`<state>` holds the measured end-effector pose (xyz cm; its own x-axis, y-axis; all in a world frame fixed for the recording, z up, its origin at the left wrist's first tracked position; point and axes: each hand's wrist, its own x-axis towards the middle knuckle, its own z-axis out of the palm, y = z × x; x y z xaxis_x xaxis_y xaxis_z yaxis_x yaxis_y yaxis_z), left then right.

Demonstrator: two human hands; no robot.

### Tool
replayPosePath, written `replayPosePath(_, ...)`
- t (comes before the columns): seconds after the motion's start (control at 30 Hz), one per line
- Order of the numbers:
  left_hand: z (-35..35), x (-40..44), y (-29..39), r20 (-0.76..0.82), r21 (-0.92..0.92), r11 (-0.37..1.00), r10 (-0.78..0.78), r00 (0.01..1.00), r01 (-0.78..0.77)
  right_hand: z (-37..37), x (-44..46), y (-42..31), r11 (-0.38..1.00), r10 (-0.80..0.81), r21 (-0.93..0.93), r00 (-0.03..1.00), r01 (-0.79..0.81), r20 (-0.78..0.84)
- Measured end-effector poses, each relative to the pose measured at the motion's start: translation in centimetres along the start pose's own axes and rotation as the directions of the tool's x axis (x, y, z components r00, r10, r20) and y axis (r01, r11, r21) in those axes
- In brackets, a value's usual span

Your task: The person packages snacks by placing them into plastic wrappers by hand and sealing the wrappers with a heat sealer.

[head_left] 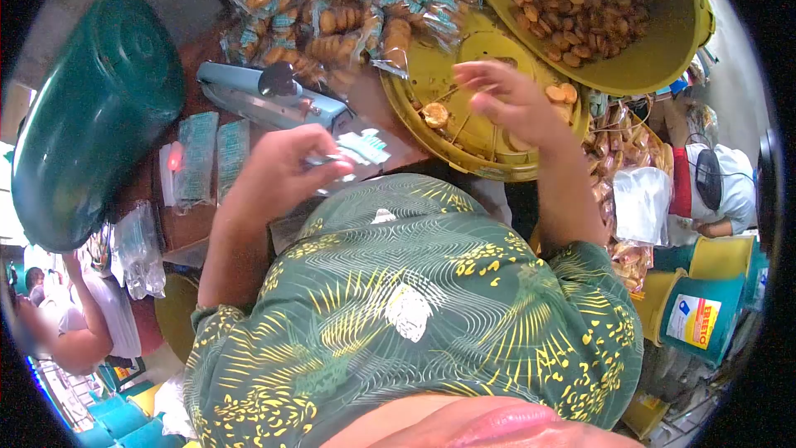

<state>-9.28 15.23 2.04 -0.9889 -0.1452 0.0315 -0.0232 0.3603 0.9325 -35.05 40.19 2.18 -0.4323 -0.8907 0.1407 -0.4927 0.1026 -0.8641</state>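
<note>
My left hand (294,168) grips a clear plastic bag (363,148) with blue-green print, in front of the blue sealing device (274,95). My right hand (506,104) is raised over the yellow lid (464,46), its fingers apart and nothing seen in them. On the lid lie a few round biscuits (434,115), with more near my right wrist. Behind the sealing device is a pile of filled biscuit packs (336,21). The yellow tub (663,58) at the upper right holds many loose biscuits (572,0).
A large green container (108,108) stands at the left, near flat printed bags (197,158). Packed goods (618,149) and a white plastic bag (640,203) are at the right. Other people are at both sides, one seen by an arm (87,315). Buckets (705,311) stand lower right.
</note>
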Motion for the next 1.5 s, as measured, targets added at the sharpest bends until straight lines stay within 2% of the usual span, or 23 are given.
replayPosePath(0.07,1.9,1.3,-0.2,0.020,0.067,0.997,0.048,0.999,-0.049,4.7,-0.3,-2.0,0.964,-0.172,0.209,0.985,0.164,0.024)
replayPosePath(0.17,3.9,2.6,-0.8,-0.014,-0.007,0.997,0.075,0.997,-0.075,7.4,-0.6,-2.0,0.949,-0.280,-0.137,0.959,0.283,0.045)
replayPosePath(0.2,3.9,2.7,-0.7,0.008,0.006,1.000,0.020,1.000,-0.020,7.5,-1.0,-1.8,0.943,-0.255,-0.215,0.967,0.255,0.031)
replayPosePath(0.3,4.6,3.2,-1.9,0.049,0.292,0.945,0.138,0.989,-0.146,7.9,-1.8,-1.3,0.906,-0.207,-0.375,0.978,0.196,0.011)
replayPosePath(0.33,4.6,3.4,-2.5,0.075,0.288,0.944,0.146,0.986,-0.162,7.8,-2.1,-1.2,0.901,-0.206,-0.386,0.978,0.198,0.021)
replayPosePath(0.43,5.7,3.6,-2.0,-0.126,0.025,1.000,0.006,0.992,-0.002,6.2,-2.6,-0.4,0.899,-0.210,-0.405,0.975,0.164,-0.071)
replayPosePath(0.47,5.8,3.7,-3.0,-0.171,-0.076,0.996,0.034,0.985,-0.048,5.1,-2.8,0.1,0.901,-0.213,-0.408,0.969,0.147,-0.122)
replayPosePath(0.57,4.8,3.1,-3.7,-0.111,-0.165,0.983,0.057,0.992,-0.075,0.0,-5.1,2.4,0.764,-0.028,-0.635,0.978,-0.114,-0.209)
replayPosePath(0.6,4.7,3.0,-4.0,-0.121,-0.119,0.988,0.088,0.989,-0.103,-1.2,-6.0,3.6,0.696,0.061,-0.692,0.976,-0.193,-0.210)
replayPosePath(0.7,4.4,3.2,-4.5,-0.140,0.038,0.983,0.182,0.973,-0.179,-2.6,-8.0,6.2,0.673,0.208,-0.692,0.965,-0.260,-0.160)
replayPosePath(0.8,4.2,3.2,-3.9,-0.114,0.178,0.965,0.215,0.970,-0.193,-2.6,-8.5,4.7,0.671,0.343,-0.643,0.923,-0.369,-0.172)
replayPosePath(0.87,4.1,3.5,-3.5,-0.068,0.225,0.960,0.188,0.980,-0.168,-2.2,-8.2,4.2,0.775,0.359,-0.463,0.903,-0.429,-0.235)
replayPosePath(0.9,4.2,3.8,-3.6,-0.064,0.260,0.941,0.240,0.969,-0.216,-1.9,-7.9,4.1,0.816,0.370,-0.367,0.891,-0.447,-0.262)
replayPosePath(0.97,4.5,4.2,-4.0,-0.048,0.329,0.893,0.340,0.939,-0.307,-0.5,-7.1,5.0,0.977,0.210,0.025,0.938,-0.212,-0.275)
replayPosePath(1.0,4.6,4.5,-4.0,-0.062,0.347,0.872,0.387,0.920,-0.344,0.3,-6.6,5.2,0.972,0.137,0.223,0.942,-0.068,-0.307)
replayPosePath(1.1,5.2,5.0,-3.9,-0.051,0.401,0.812,0.481,0.875,-0.423,2.8,-4.2,3.6,0.986,-0.160,-0.014,0.914,0.167,-0.372)
replayPosePath(1.2,5.5,5.2,-3.6,0.001,0.427,0.788,0.490,0.872,-0.443,5.4,-1.9,1.9,0.954,-0.293,-0.013,0.925,0.299,-0.243)
replayPosePath(1.27,6.1,5.4,-3.9,-0.020,0.407,0.794,0.502,0.865,-0.452,6.8,-1.2,1.1,0.958,-0.288,-0.049,0.935,0.284,-0.209)
replayPosePath(1.33,6.6,5.2,-3.1,0.023,0.037,0.980,0.196,0.980,-0.197,7.7,-0.8,0.0,0.935,-0.344,-0.156,0.921,0.319,-0.183)
replayPosePath(1.37,6.7,5.2,-2.9,0.089,-0.144,0.989,0.046,0.995,-0.033,7.8,-0.6,-0.8,0.901,-0.403,-0.246,0.899,0.358,-0.171)
replayPosePath(1.4,6.9,5.2,-3.3,0.109,-0.193,0.981,0.047,0.993,-0.025,7.9,-0.6,-1.1,0.858,-0.459,-0.333,0.875,0.392,-0.153)
replayPosePath(1.47,7.4,5.4,-4.5,0.158,-0.290,0.957,0.051,0.986,-0.003,8.0,-1.0,-1.1,0.895,-0.361,-0.329,0.921,0.300,-0.144)
replayPosePath(1.5,7.3,5.6,-4.3,0.248,-0.265,0.963,0.016,0.969,0.052,8.0,-1.2,-1.0,0.910,-0.311,-0.328,0.940,0.252,-0.139)
